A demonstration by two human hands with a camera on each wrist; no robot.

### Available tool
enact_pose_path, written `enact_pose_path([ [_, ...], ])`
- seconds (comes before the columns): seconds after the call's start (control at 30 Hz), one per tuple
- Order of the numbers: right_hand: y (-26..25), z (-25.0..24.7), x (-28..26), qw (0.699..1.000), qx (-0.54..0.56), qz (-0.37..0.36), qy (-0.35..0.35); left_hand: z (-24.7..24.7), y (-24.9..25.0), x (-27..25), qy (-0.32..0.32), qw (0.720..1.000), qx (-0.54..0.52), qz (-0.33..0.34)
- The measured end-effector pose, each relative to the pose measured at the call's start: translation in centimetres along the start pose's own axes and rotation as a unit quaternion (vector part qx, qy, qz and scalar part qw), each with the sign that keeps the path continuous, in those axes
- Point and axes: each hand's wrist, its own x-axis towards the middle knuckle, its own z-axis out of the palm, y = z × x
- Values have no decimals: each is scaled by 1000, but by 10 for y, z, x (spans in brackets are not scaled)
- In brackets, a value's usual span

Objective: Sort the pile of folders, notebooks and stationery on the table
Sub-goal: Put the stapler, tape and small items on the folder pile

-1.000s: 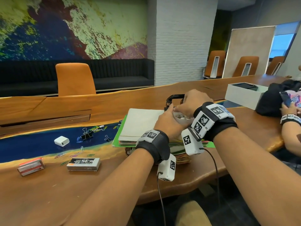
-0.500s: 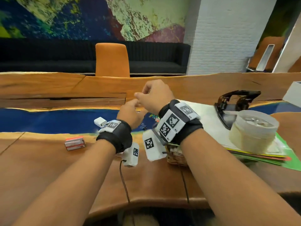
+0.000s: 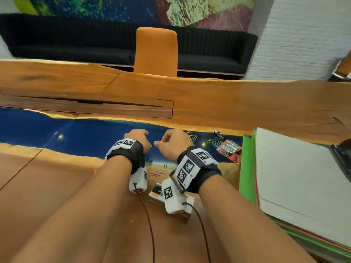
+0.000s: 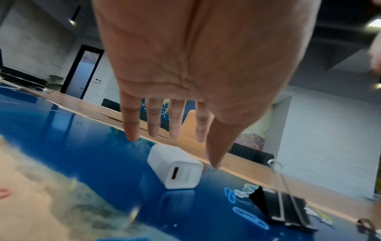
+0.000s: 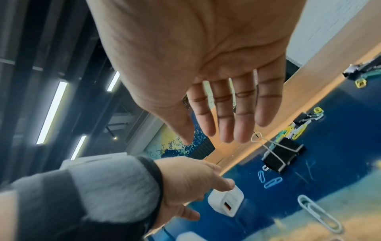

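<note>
My left hand [image 3: 139, 138] hovers over the table's blue strip, fingers straight and empty. In the left wrist view the left hand [image 4: 177, 141] is just above a white charger block [image 4: 175, 166]. My right hand [image 3: 171, 141] is beside it, also open and empty. In the right wrist view the right hand [image 5: 210, 138] hangs over a black binder clip [image 5: 282, 156] and blue paper clips [image 5: 272, 182]. At the right lies the stack of folders [image 3: 246, 168] with a white notebook [image 3: 294, 177] on top.
Coloured paper clips [image 3: 192, 137], binder clips [image 3: 218, 134] and a red blister pack [image 3: 229, 149] lie on the blue strip. A small staple box [image 3: 156, 193] sits under my right wrist. A black punch [image 3: 343, 158] is at the right edge. An orange chair [image 3: 156, 52] stands beyond the table.
Both hands have left the stack at the right and moved left to the blue strip. Their fingers have straightened out. The head view has swung left and down.
</note>
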Motion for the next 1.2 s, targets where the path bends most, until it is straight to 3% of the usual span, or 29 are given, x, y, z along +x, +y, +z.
enact_pose_path([
  [0.13, 9, 10, 8, 1000, 9, 0, 10, 16, -4, 15, -27, 998, 50, -17],
  [0.3, 7, 4, 6, 999, 29, 1, 17, 19, -1, 4, 11, 998, 61, -7],
  [0.43, -3, -12, -10, 998, 33, -3, 49, 1, 19, -29, 51, 997, -40, 39],
  [0.5, -10, -27, -22, 997, 31, -8, 75, -13, 32, -51, 84, 978, -173, 85],
  [0.57, -16, -47, -37, 994, 8, -17, 107, -29, 48, -77, 114, 940, -279, 159],
  [0.7, -19, -94, -75, 984, -6, -40, 175, -55, 85, -137, 138, 873, -381, 270],
  [0.9, 4, -164, -151, 974, 23, -42, 221, -60, 153, -217, 136, 818, -396, 394],
  [1.0, 23, -201, -192, 966, 17, -34, 257, -54, 193, -252, 149, 814, -378, 415],
  [1.2, 66, -261, -267, 938, 44, 7, 344, -27, 266, -331, -19, 821, -398, 409],
])
